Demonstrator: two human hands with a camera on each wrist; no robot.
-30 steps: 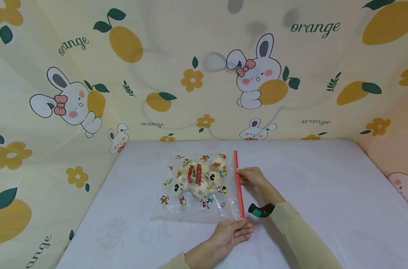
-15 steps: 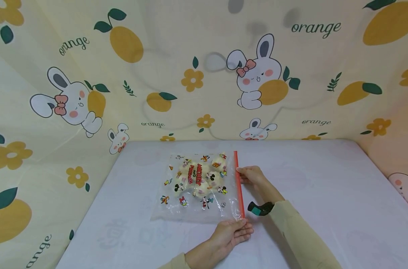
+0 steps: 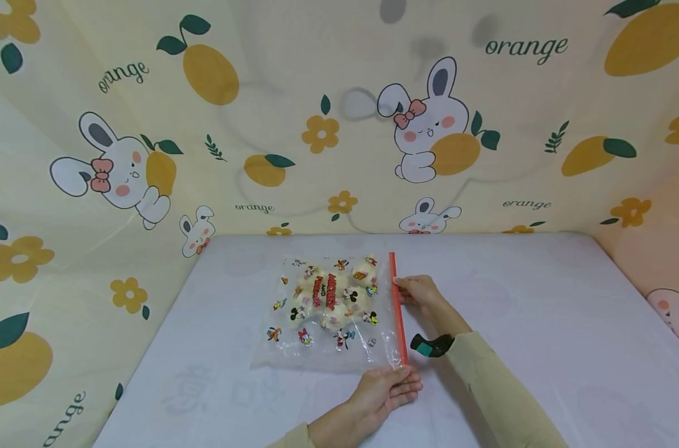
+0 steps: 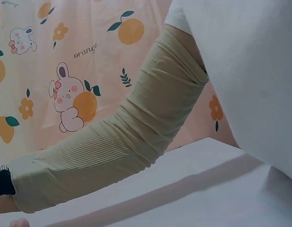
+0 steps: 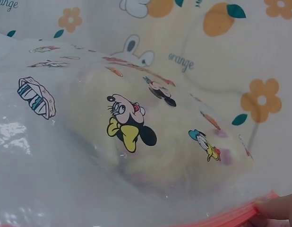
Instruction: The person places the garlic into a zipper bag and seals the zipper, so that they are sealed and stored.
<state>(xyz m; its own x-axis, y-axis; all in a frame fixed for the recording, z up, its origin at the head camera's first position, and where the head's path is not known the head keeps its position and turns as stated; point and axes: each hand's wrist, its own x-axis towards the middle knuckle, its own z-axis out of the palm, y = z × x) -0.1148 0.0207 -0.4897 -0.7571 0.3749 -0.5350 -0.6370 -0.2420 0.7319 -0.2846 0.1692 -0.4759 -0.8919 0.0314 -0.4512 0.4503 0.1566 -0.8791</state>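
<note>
A clear zip bag (image 3: 311,354) printed with cartoon characters lies flat on the table in the head view, its red zip edge (image 3: 398,317) on the right side. Several pale, rounded lumps (image 3: 336,314) fill its middle; their kind is unclear through the plastic. My left hand (image 3: 375,395) pinches the near end of the zip edge between thumb and fingers. Farther up the same edge, my right hand (image 3: 423,292) pinches the red strip. In the right wrist view the bag (image 5: 89,165) looms large, with part of my right hand (image 5: 278,210) on the strip.
A white cloth covers the table (image 3: 541,323). Behind and beside it hangs a cream curtain (image 3: 294,74) with rabbits and oranges. A dark wrist strap (image 3: 431,345) sits on the right wrist, below the beige sleeve (image 4: 132,127) that dominates the left wrist view.
My right hand and forearm have shifted very slightly away from me, with the grip still high on the red strip. The bag and my left hand are practically still.
</note>
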